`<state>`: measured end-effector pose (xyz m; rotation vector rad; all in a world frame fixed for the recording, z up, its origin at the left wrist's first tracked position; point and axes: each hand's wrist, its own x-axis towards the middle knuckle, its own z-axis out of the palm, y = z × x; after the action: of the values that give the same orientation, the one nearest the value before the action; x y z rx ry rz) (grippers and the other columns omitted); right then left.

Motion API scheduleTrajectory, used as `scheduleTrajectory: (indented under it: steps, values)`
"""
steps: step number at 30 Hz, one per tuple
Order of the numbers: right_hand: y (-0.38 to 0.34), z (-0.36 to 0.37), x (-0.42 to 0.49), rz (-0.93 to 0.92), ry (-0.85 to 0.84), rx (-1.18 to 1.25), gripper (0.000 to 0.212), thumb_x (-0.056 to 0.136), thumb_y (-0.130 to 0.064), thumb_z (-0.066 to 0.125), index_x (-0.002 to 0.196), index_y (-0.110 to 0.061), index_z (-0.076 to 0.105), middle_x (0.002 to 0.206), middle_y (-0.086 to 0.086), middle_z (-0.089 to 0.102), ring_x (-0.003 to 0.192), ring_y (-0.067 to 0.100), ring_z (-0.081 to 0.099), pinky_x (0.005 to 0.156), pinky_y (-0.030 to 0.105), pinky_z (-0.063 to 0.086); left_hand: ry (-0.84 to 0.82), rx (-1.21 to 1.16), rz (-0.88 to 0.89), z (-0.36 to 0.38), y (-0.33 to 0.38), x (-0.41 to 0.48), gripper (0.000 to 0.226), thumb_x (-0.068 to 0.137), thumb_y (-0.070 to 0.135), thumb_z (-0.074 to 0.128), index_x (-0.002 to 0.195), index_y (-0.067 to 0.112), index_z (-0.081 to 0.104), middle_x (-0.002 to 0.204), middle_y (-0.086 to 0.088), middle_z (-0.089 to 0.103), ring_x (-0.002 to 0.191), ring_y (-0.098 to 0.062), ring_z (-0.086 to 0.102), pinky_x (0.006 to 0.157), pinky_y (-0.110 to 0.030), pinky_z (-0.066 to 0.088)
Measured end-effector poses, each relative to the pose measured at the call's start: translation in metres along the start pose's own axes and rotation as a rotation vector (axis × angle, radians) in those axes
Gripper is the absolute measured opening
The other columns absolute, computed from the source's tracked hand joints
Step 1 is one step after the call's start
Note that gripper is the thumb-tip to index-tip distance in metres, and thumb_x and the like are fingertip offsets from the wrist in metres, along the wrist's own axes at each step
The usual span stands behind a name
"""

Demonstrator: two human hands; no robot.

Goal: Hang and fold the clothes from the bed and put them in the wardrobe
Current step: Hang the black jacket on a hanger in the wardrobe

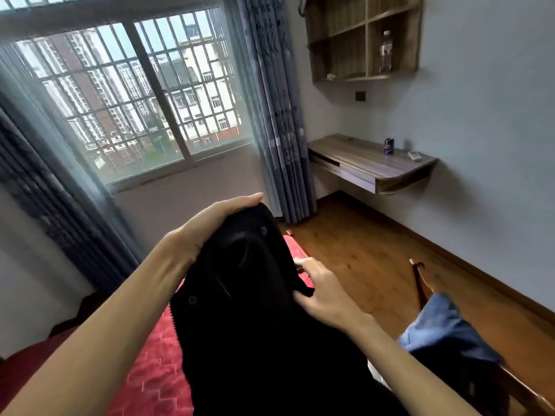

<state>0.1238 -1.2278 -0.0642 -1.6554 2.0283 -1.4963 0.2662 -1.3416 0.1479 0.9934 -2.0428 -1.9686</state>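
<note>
A black jacket (255,310) with snap buttons and a zipper edge is held up in front of me over the bed (150,370), which has a red cover. My left hand (210,223) grips the top of the jacket at its upper edge. My right hand (321,292) pinches the jacket's right edge lower down. A blue denim garment (444,331) lies draped at the right, over a wooden chair (420,283). The wardrobe is out of view.
A barred window (129,94) with grey curtains (279,115) faces me. A wall desk (369,163) at the right carries a can (389,146) and a remote. Wooden wall shelves (363,37) hold a bottle. Wooden floor (375,265) lies between bed and wall.
</note>
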Motion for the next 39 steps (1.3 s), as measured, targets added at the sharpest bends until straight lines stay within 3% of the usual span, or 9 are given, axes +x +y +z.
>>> scheduleTrajectory:
  steps: [5, 10, 16, 21, 24, 28, 30, 34, 39]
  values:
    - [0.009, -0.009, 0.002, 0.049, 0.059, -0.096, 0.032, 0.076, 0.006, 0.047, 0.096, -0.01, 0.066, 0.094, 0.007, 0.071, 0.089, 0.022, 0.065, 0.075, 0.02, 0.044, -0.054, 0.199, 0.105, -0.007, 0.0, -0.008, 0.052, 0.078, 0.057, 0.063, 0.081, 0.007, 0.078, 0.092, -0.019, 0.074, 0.084, -0.031, 0.071, 0.085, -0.041, 0.058]
    - [0.014, -0.067, -0.02, 0.1, 0.042, -0.347, 0.028, 0.08, -0.027, 0.042, 0.097, -0.021, 0.065, 0.091, -0.002, 0.072, 0.084, 0.021, 0.065, 0.069, 0.032, 0.049, -0.118, 0.355, 0.209, -0.03, -0.014, -0.03, 0.024, 0.074, 0.034, 0.076, 0.077, 0.01, 0.078, 0.081, -0.015, 0.073, 0.066, -0.022, 0.07, 0.061, -0.028, 0.056]
    - [-0.016, -0.136, -0.087, 0.303, -0.051, -0.565, 0.015, 0.086, -0.016, 0.055, 0.083, -0.025, 0.066, 0.073, -0.01, 0.067, 0.067, 0.007, 0.062, 0.064, 0.04, 0.053, -0.196, 0.56, 0.292, -0.05, -0.035, -0.046, 0.029, 0.063, 0.022, 0.087, 0.089, 0.014, 0.078, 0.08, -0.009, 0.076, 0.069, -0.021, 0.072, 0.061, -0.025, 0.056]
    - [-0.096, -0.2, -0.148, 0.389, 0.134, -0.805, 0.024, 0.076, -0.005, 0.056, 0.076, -0.027, 0.065, 0.075, -0.002, 0.068, 0.074, 0.024, 0.064, 0.063, 0.033, 0.047, -0.139, 0.9, 0.771, -0.048, -0.065, -0.037, 0.077, 0.069, 0.023, 0.087, 0.129, 0.04, 0.042, 0.081, 0.001, 0.07, 0.071, -0.013, 0.067, 0.072, -0.037, 0.056]
    - [-0.154, -0.228, -0.179, 0.377, 0.305, -0.881, 0.026, 0.079, 0.007, 0.062, 0.097, -0.011, 0.071, 0.091, 0.006, 0.071, 0.083, 0.024, 0.064, 0.077, 0.036, 0.051, 0.001, 1.048, 1.094, -0.024, -0.078, -0.033, 0.07, 0.078, 0.021, 0.078, 0.135, 0.042, 0.042, 0.119, 0.006, 0.051, 0.095, -0.016, 0.059, 0.078, -0.042, 0.054]
    - [-0.218, -0.242, -0.222, 0.375, 0.397, -1.001, 0.029, 0.079, 0.007, 0.061, 0.099, -0.01, 0.073, 0.093, 0.003, 0.071, 0.084, 0.02, 0.061, 0.077, 0.03, 0.044, 0.184, 1.109, 1.332, 0.013, -0.076, -0.04, 0.058, 0.073, 0.014, 0.077, 0.125, 0.026, 0.054, 0.146, -0.007, 0.033, 0.105, -0.027, 0.058, 0.053, -0.04, 0.053]
    - [-0.241, -0.245, -0.247, 0.413, 0.433, -1.054, 0.032, 0.078, 0.007, 0.059, 0.099, -0.012, 0.073, 0.09, 0.0, 0.07, 0.082, 0.02, 0.062, 0.074, 0.031, 0.044, 0.288, 0.996, 1.514, 0.03, -0.072, -0.045, 0.045, 0.077, 0.017, 0.073, 0.12, 0.016, 0.058, 0.143, -0.016, 0.039, 0.11, -0.034, 0.056, 0.054, -0.046, 0.054]
    - [-0.28, -0.257, -0.302, 0.497, 0.455, -1.114, 0.03, 0.081, 0.0, 0.058, 0.099, -0.02, 0.069, 0.087, -0.011, 0.061, 0.082, 0.016, 0.059, 0.072, 0.033, 0.046, 0.397, 0.903, 1.872, 0.073, -0.059, -0.045, 0.024, 0.09, 0.017, 0.058, 0.106, 0.004, 0.071, 0.121, -0.027, 0.057, 0.106, -0.047, 0.051, 0.093, -0.057, 0.04]
    - [-0.319, -0.263, -0.43, 0.807, 0.505, -1.202, 0.027, 0.085, -0.01, 0.059, 0.108, -0.023, 0.067, 0.101, -0.006, 0.067, 0.093, 0.02, 0.062, 0.073, 0.033, 0.045, 0.247, 0.961, 1.929, 0.138, -0.045, -0.054, 0.034, 0.083, 0.008, 0.058, 0.116, 0.008, 0.069, 0.107, -0.015, 0.068, 0.091, -0.04, 0.061, 0.078, -0.051, 0.049]
